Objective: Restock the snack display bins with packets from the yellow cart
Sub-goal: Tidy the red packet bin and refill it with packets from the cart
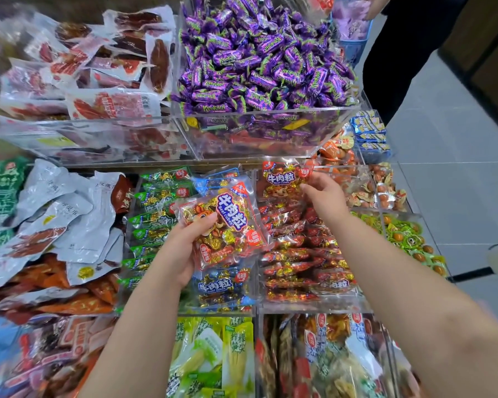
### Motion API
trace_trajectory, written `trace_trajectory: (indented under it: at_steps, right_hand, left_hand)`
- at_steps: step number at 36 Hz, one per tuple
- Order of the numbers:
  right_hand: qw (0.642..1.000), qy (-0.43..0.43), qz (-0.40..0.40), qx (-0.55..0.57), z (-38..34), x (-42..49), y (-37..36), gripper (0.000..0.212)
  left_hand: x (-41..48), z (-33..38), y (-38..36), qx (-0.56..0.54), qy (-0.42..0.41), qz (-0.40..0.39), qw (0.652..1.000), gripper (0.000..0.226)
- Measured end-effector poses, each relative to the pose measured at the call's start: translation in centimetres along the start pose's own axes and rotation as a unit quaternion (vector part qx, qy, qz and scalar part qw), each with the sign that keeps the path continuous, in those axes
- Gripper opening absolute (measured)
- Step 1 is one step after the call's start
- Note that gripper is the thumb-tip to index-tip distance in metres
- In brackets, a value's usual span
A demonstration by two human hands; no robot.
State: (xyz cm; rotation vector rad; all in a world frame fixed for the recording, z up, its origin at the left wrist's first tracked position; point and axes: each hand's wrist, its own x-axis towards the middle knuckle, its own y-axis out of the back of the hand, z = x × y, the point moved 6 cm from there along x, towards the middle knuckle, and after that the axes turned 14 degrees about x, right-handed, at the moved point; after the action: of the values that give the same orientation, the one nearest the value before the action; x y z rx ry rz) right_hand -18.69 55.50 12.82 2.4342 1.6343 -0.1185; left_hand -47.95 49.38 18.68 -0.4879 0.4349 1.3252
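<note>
Looming above right hand (pixel 327 200), purple-candy bin (pixel 270 140)

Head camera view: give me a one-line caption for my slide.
Left hand grips a red packet while the right hand holds a second packet at the back of the clear bin.

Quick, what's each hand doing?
Left hand: holding a shiny red plastic beef-cubes packet.
Right hand: pinching a second red plastic beef-cubes packet.
</note>
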Motion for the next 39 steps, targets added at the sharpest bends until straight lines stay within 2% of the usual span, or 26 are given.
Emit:
trace_trajectory:
  at_steps: [4,7,11,16,18,20,23,25,28,30,32,34,36,39]
  right_hand:
    - [0.999,-0.001,-0.018,-0.027,-0.4,0.4,-0.4,0.032]
    - [1.000,-0.015,-0.017,-0.018,-0.1,0.2,-0.1,0.038]
    - [0.998,-0.032,0.042,0.017,0.0,-1.0,1.3,0.042]
    - [0.989,-0.005,0.129,0.075,-0.6,-5.1,2.6,0.017]
    - [0.992,-0.019,0.080,0.093,-0.7,-6.8,1.6,0.014]
    - [0.989,-0.065,-0.034,0.128,-0.8,-8.1,-0.5,0.018]
    - [0.955,-0.126,-0.191,0.188,-1.3,-9.7,-3.5,0.029]
    - [0.954,-0.115,-0.237,0.144,-1.8,-10.4,-4.2,0.039]
    - [0.955,-0.084,-0.262,0.110,-2.5,-11.0,-4.3,0.029]
    - [0.957,-0.069,-0.246,0.135,-3.3,-10.5,-3.6,0.030]
    - [0.969,-0.046,-0.176,0.165,-4.4,-9.4,-1.7,0.033]
    - [0.982,-0.018,-0.081,0.168,-5.4,-8.2,0.9,0.031]
    - [0.991,0.025,-0.023,0.128,-6.3,-7.0,2.9,0.029]
    - [0.997,0.066,-0.029,0.034,-7.1,-5.3,3.6,0.026]
  left_hand:
    - [0.0,0.1,0.0,0.001,0.001,0.002,1.000,0.072]
    - [0.0,0.1,-0.2,0.003,0.002,0.001,1.000,0.072]
    - [0.2,0.1,-0.5,-0.003,0.002,0.001,1.000,0.069]
    - [0.4,0.1,-1.3,-0.005,0.003,-0.007,1.000,0.069]
    - [0.6,0.0,-1.6,0.004,0.002,-0.008,1.000,0.067]
    - [0.8,0.0,-2.0,0.026,-0.004,-0.011,1.000,0.062]
    - [0.8,0.3,-2.6,0.086,-0.009,-0.005,0.996,0.070]
    - [0.8,0.5,-3.0,0.123,-0.010,0.006,0.992,0.087]
    - [0.6,0.6,-3.1,0.151,-0.016,0.031,0.988,0.102]
    - [0.4,0.8,-2.9,0.157,-0.018,0.059,0.986,0.110]
    - [0.2,0.8,-2.2,0.158,-0.005,0.089,0.983,0.113]
    - [0.3,0.5,-1.3,0.149,0.006,0.116,0.982,0.095]
    - [0.5,0.1,-0.3,0.138,0.023,0.134,0.981,0.080]
    - [1.0,-0.3,0.7,0.131,0.028,0.152,0.979,0.064]
